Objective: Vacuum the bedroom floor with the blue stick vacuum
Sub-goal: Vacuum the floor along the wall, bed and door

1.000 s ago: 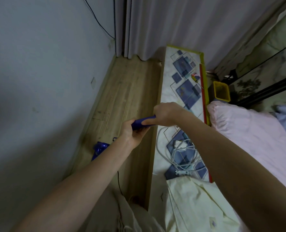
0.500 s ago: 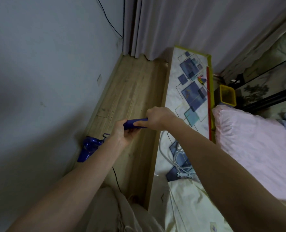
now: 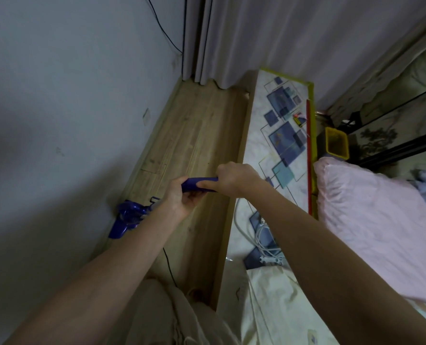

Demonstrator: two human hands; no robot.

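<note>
While you work the narrow strip of floor (image 3: 194,145) between wall and bed, both your hands are wrapped round the blue handle (image 3: 199,185) of the stick vacuum — your left hand (image 3: 182,199) curls up from below with its fingers closed on the grip, and your right hand (image 3: 234,179) clamps over the far end from above. Compared with a second ago, the vacuum's blue body (image 3: 126,217) shows further out from under your left forearm and sits tighter against the grey wall (image 3: 57,120), low and to the left of your left fingers. I judge that you are drawing the machine back along the wall's edge, so this pass is under way and most of the strip ahead is not yet covered.

Beyond your fingers the wood-plank floor runs to the grey curtain (image 3: 281,38) at the far end. A thin black cable (image 3: 168,267) trails on the boards below your left wrist — mind that it does not snag. Right of your right fingers lies a long patterned board (image 3: 281,125) with blue squares, white cables (image 3: 261,237) coiled on it nearer you, a pink quilt (image 3: 371,220) further right, and a small yellow bin (image 3: 336,144) past that.
</note>
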